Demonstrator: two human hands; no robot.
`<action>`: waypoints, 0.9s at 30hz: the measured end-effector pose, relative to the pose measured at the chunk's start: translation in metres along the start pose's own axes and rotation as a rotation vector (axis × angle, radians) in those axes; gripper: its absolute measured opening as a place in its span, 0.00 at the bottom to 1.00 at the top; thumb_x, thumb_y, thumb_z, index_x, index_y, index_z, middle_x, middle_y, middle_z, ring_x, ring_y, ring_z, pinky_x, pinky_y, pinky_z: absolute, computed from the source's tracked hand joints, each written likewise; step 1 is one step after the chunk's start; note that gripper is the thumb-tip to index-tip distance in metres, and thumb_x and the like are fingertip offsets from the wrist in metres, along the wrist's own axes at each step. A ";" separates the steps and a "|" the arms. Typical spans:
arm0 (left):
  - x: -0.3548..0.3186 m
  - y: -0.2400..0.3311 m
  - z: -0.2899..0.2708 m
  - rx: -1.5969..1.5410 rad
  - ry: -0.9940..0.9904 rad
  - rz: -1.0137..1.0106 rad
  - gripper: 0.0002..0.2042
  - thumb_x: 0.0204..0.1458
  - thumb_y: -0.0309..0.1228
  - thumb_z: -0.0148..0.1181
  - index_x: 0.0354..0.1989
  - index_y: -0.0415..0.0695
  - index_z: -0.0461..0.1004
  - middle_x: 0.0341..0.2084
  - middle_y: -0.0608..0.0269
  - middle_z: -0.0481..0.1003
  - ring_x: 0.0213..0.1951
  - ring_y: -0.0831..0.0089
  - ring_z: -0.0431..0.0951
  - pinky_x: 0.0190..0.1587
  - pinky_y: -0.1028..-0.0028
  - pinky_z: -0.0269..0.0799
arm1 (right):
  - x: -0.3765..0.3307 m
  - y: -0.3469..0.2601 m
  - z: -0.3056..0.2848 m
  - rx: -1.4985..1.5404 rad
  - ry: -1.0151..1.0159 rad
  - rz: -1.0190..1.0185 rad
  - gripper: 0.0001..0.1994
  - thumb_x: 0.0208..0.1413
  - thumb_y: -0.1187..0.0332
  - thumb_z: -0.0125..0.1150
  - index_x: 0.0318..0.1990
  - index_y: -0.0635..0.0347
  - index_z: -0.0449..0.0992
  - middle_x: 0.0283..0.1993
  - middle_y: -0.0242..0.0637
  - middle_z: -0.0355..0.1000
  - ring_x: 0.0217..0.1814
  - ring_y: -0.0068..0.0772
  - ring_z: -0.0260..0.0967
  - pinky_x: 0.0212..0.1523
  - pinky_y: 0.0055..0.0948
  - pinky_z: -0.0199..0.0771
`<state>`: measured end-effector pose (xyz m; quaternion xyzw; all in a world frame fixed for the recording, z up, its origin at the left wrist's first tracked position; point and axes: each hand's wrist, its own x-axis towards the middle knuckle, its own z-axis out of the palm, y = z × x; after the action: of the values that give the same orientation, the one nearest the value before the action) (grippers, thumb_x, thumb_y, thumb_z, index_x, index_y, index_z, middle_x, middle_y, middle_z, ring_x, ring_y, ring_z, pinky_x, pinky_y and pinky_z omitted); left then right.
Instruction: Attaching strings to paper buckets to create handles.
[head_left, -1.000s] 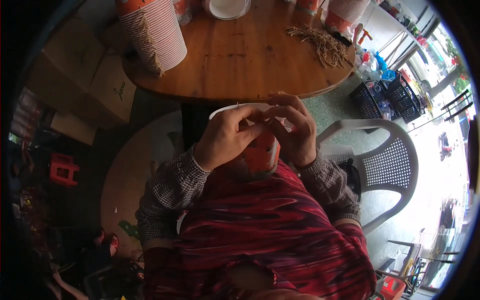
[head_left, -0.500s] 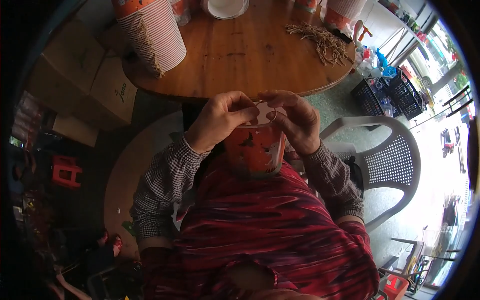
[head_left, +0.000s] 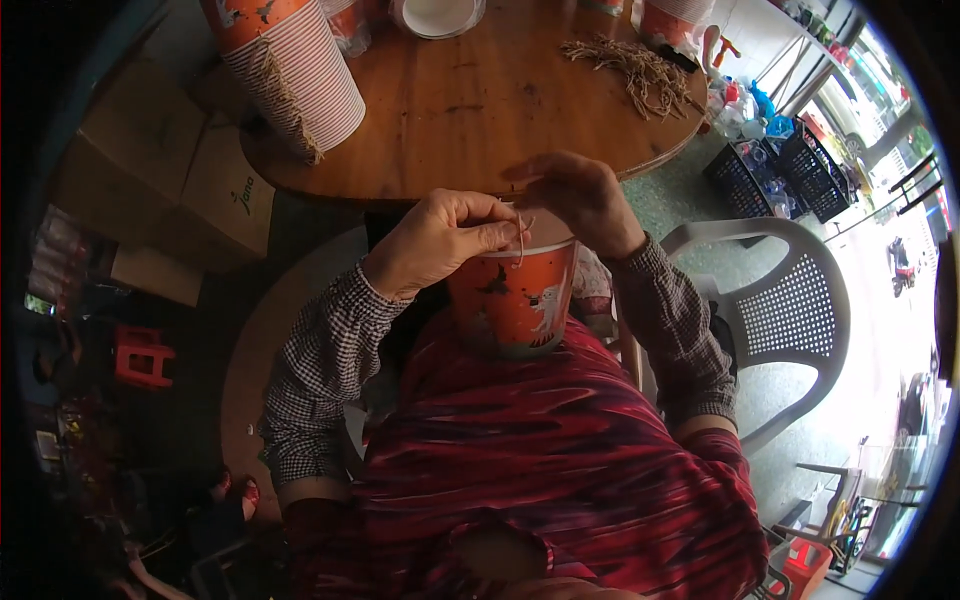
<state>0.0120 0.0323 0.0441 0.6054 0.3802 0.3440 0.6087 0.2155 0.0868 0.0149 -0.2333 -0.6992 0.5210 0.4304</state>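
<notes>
Orange paper bucket (head_left: pixel 512 300) at desk (head_left: pixel 470 110) near edge; left hand (head_left: pixel 440 240) pinching thin string (head_left: pixel 522 235) at rim; right hand (head_left: pixel 580 200) grip half hidden, indeterminable.

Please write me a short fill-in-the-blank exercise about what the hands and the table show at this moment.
1. Both hands, the left hand and the right hand, work at the rim of an ____ paper cup.
2. The table is made of ____.
3. A bundle of thin strings lies on the ____.
4. Beside the person's right arm stands a white plastic ____.

Missing words: orange; wood; table; chair
</notes>
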 end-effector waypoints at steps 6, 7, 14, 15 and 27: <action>0.000 0.001 0.002 0.006 -0.005 -0.011 0.09 0.54 0.25 0.57 0.41 0.34 0.75 0.34 0.61 0.77 0.37 0.79 0.76 0.43 0.80 0.73 | -0.023 -0.010 -0.007 0.031 -0.042 -0.071 0.09 0.53 0.74 0.59 0.41 0.66 0.73 0.37 0.34 0.73 0.43 0.24 0.70 0.47 0.26 0.69; -0.001 0.002 0.003 0.008 -0.006 -0.014 0.09 0.54 0.25 0.57 0.41 0.34 0.75 0.34 0.61 0.77 0.37 0.79 0.76 0.43 0.80 0.73 | -0.025 -0.013 -0.005 -0.063 -0.092 -0.142 0.10 0.53 0.73 0.61 0.41 0.65 0.74 0.37 0.34 0.73 0.43 0.25 0.70 0.47 0.26 0.70; 0.002 0.003 0.003 0.040 0.005 -0.020 0.09 0.54 0.26 0.57 0.41 0.34 0.75 0.34 0.62 0.77 0.38 0.79 0.76 0.43 0.81 0.72 | -0.021 -0.012 0.000 -0.037 -0.070 -0.198 0.08 0.50 0.75 0.64 0.39 0.63 0.76 0.36 0.32 0.73 0.40 0.24 0.71 0.43 0.24 0.71; 0.003 0.002 0.002 0.033 0.005 -0.034 0.09 0.54 0.26 0.57 0.41 0.34 0.75 0.34 0.62 0.77 0.38 0.80 0.76 0.43 0.81 0.72 | -0.020 -0.011 0.000 -0.036 -0.071 -0.198 0.08 0.50 0.75 0.64 0.39 0.63 0.76 0.36 0.32 0.73 0.40 0.24 0.71 0.43 0.24 0.71; -0.001 -0.002 -0.003 0.141 -0.059 0.048 0.09 0.54 0.27 0.57 0.39 0.33 0.75 0.34 0.62 0.77 0.37 0.79 0.76 0.44 0.80 0.71 | -0.023 -0.016 0.006 -0.242 0.049 -0.128 0.03 0.55 0.74 0.57 0.31 0.63 0.70 0.29 0.31 0.70 0.34 0.20 0.68 0.38 0.23 0.70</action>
<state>0.0089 0.0333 0.0427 0.6658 0.3708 0.3131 0.5668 0.2240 0.0605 0.0212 -0.2511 -0.7596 0.3984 0.4487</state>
